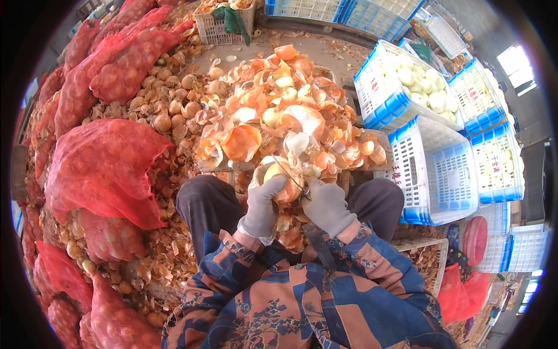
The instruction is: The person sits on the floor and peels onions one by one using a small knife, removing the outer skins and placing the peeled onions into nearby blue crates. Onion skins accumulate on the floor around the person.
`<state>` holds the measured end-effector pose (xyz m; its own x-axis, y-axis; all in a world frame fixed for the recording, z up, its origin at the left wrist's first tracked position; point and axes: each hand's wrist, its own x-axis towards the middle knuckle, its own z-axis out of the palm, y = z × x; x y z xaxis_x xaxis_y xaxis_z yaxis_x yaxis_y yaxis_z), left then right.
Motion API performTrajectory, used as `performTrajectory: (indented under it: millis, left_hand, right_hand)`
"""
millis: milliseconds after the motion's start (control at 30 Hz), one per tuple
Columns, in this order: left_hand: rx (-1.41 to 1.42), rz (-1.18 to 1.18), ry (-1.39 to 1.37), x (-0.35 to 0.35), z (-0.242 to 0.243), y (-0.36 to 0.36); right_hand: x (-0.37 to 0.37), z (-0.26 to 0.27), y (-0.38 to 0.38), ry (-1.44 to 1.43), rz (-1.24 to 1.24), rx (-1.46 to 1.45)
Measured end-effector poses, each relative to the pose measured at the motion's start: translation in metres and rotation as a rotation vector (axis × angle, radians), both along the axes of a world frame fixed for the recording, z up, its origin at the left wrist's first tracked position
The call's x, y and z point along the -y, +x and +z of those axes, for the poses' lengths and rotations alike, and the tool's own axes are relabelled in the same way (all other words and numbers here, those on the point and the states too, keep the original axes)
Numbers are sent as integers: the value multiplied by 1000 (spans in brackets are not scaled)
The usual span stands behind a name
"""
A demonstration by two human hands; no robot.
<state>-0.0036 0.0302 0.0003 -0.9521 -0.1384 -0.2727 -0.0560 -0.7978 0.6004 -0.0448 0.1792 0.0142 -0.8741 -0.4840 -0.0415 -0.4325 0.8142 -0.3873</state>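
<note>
In the head view, my gloved left hand [263,203] grips an onion [287,188] between my knees. Part of its papery skin is off, and pale yellow flesh shows near my thumb. My gloved right hand [328,203] is closed around a small knife [287,171], whose thin curved blade lies across the onion. The knife's handle is mostly hidden in the glove. Just beyond both hands rises a heap of loose orange onion skins [305,120], with a few pale onions among them.
Unpeeled onions [162,123] and red mesh sacks [104,168] cover the left side. At the right, a blue-and-white plastic crate [449,174] stands beside a crate filled with peeled onions [429,89]. A low crate [224,26] with a green cloth sits at the back.
</note>
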Motion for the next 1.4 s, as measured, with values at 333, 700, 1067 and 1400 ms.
performTrajectory:
  millis: [333,700,1067,1400]
  left_hand:
    - [97,-29,6,15,-13,-2]
    - [22,8,-10,15,-12,-12]
    - [57,75,-26,19,-17,-13]
    - [59,-156,318,24,-14,-10]
  right_hand:
    - [11,14,-12,57,42,191]
    - [-8,-6,-4,91,29,24]
    - [13,-8,-11,78,-4,8]
    - [-1,10,-29,-137,135,421]
